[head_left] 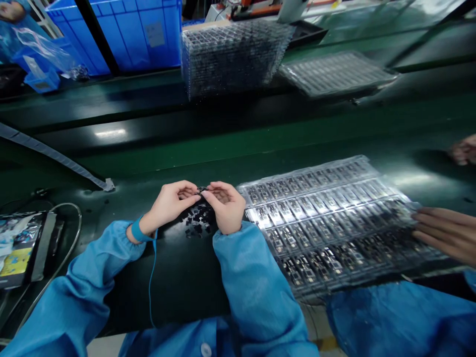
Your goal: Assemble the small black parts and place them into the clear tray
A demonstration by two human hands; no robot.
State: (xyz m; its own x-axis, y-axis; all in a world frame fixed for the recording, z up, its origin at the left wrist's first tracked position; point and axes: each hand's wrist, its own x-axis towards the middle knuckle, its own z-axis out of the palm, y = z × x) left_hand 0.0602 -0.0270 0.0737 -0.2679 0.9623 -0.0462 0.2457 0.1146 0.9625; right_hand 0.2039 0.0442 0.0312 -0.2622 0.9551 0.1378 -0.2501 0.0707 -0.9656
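My left hand point(173, 202) and my right hand point(226, 204) meet over the dark green bench, fingertips pinched together on a small dark part point(202, 190). What kind of part it is cannot be made out, as the fingers cover most of it. Just below them lies a loose pile of small black pieces point(199, 221). A blue wrist strap point(138, 230) with a thin cord circles my left wrist. Right of my right hand sits a clear plastic tray point(303, 199) with rows of small electronic parts in its pockets.
A co-worker's hand point(446, 230) touches the tray's right end; another hand point(464, 149) is farther back. Stacked clear trays point(230, 59), a single tray point(340, 74) and a blue bin point(143, 34) stand on the shelf behind. A cable point(74, 238) curves at left.
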